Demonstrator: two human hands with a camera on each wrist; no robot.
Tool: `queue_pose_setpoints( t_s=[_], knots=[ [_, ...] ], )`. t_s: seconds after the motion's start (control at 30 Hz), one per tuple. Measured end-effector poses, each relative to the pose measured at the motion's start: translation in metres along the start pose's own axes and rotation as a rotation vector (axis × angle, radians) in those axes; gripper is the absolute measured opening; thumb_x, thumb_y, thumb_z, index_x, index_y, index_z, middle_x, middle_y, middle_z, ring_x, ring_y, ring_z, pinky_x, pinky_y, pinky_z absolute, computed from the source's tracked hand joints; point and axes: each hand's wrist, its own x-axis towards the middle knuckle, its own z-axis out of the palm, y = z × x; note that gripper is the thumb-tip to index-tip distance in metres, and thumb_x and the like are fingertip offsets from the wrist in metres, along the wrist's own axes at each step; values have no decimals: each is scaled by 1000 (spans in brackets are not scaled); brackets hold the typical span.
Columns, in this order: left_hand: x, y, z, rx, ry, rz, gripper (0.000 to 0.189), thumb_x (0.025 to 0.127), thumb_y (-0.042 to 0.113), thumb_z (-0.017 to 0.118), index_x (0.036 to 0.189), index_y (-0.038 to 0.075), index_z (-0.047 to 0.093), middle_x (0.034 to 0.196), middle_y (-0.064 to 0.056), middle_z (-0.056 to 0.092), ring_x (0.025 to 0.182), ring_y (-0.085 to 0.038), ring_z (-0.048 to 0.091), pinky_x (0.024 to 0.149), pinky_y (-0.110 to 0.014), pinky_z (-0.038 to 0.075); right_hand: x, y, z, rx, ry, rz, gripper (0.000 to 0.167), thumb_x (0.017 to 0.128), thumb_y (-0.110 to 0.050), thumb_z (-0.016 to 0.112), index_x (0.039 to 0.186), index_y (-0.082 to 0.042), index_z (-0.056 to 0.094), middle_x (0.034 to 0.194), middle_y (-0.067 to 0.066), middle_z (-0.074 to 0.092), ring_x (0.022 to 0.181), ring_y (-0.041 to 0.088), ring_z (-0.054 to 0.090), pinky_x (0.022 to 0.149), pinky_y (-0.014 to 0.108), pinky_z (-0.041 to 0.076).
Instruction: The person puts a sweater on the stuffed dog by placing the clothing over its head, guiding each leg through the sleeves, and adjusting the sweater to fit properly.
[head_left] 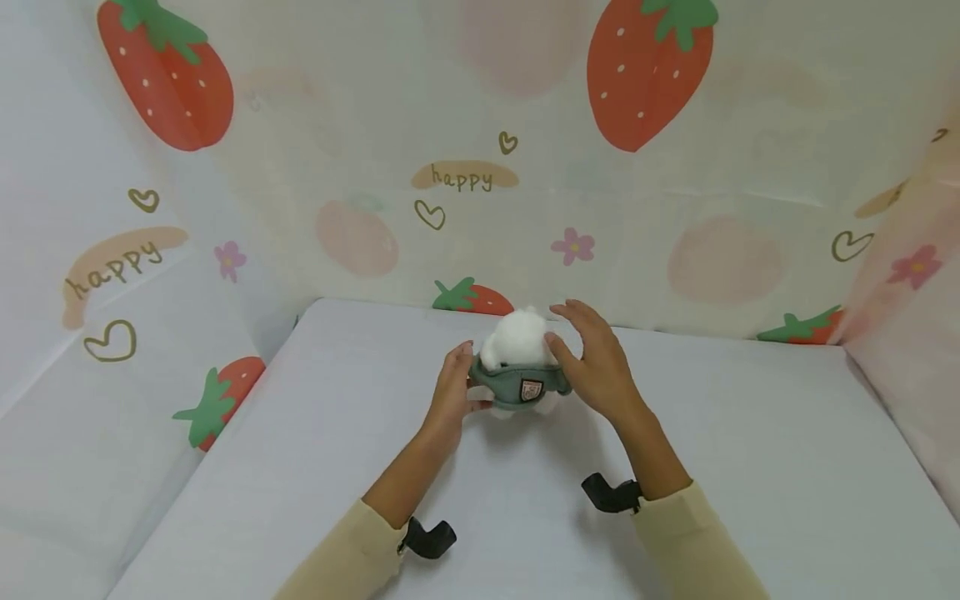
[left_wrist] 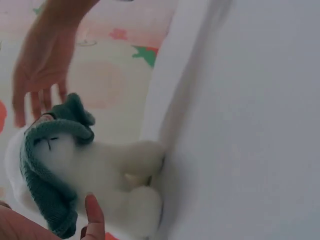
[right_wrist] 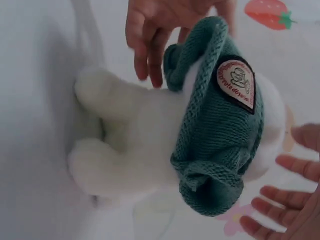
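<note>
A white plush toy (head_left: 517,337) stands on its feet on the table. A small green knitted sweater (head_left: 517,385) with a shield-shaped patch is bunched round its head, the sleeves sticking out at the sides. In the left wrist view the toy's stitched face (left_wrist: 52,145) shows under the sweater's edge. My left hand (head_left: 448,396) is beside the left sleeve, its fingers loosely extended along the toy's side. Near the head on the other side, my right hand (head_left: 603,375) has its fingers spread; the right wrist view shows a gap between these fingertips and the toy.
A white-covered table (head_left: 360,350) lies under the toy. Behind it hangs a pale curtain (head_left: 637,200) printed with strawberries, hearts and flowers, continuing along both sides. Each wrist carries a black camera mount (head_left: 611,493) below the hand.
</note>
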Motion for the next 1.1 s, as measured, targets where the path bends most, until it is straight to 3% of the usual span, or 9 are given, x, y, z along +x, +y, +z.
queue_pose_setpoints(
  t_s=[0.1,0.17,0.23,0.3,0.43,0.53,0.87,0.93,1.1],
  knots=[
    [-9,-3,2,34,-55,-75,83,97,72,43,152,10,28,131,-16,48,109,-28,52,72,-33,50,4,-5,1,-80,-41,-92,53,100,-35,65,148,-14,52,157,13,41,146,35,36,110,62,35],
    [-16,-5,4,33,-119,-140,89,93,76,47,147,7,31,123,-15,50,103,-26,51,67,-31,47,7,-7,2,-103,-69,-138,56,98,-36,69,148,-15,53,155,12,45,143,33,40,109,59,39],
    [-21,-9,7,22,-176,-196,83,93,72,53,139,4,38,118,-13,53,99,-24,53,64,-29,46,8,-8,4,-101,-87,-163,59,95,-34,73,147,-14,54,151,11,50,140,32,45,108,56,41],
    [-25,-13,9,20,-214,-212,69,95,63,59,128,2,50,112,-11,57,96,-21,55,63,-27,46,9,-8,5,-94,-92,-168,60,93,-33,76,146,-14,55,147,9,54,136,31,50,107,53,43],
    [-29,-19,10,42,-215,-160,38,98,40,68,105,3,64,98,-5,62,89,-17,59,62,-26,47,10,-7,7,-81,-61,-185,57,92,-29,77,144,-13,58,142,10,60,131,30,56,105,50,45],
    [-29,-22,10,105,-228,-129,30,98,32,70,102,2,68,90,-4,64,85,-16,60,61,-26,47,11,-6,9,-74,-31,-208,54,92,-25,78,141,-11,60,139,12,62,128,30,58,104,50,47],
    [-26,-42,6,335,-331,-122,32,96,30,72,103,-2,70,80,-3,65,73,-15,58,53,-26,43,9,-2,11,-80,2,-161,53,93,-27,77,140,-12,62,137,12,63,127,31,59,101,51,49],
    [-24,-41,4,379,-337,-107,32,96,31,71,100,-1,69,79,-5,66,70,-15,59,52,-26,42,8,-1,11,-59,-7,-147,56,93,-30,77,143,-13,59,140,12,62,128,31,58,101,52,49],
    [-13,-25,-16,489,-344,-40,37,97,37,68,110,2,66,96,-11,73,74,-21,67,52,-28,43,6,15,6,84,9,-70,55,102,-34,63,151,-12,49,140,13,61,126,31,59,105,54,45]
  ],
)
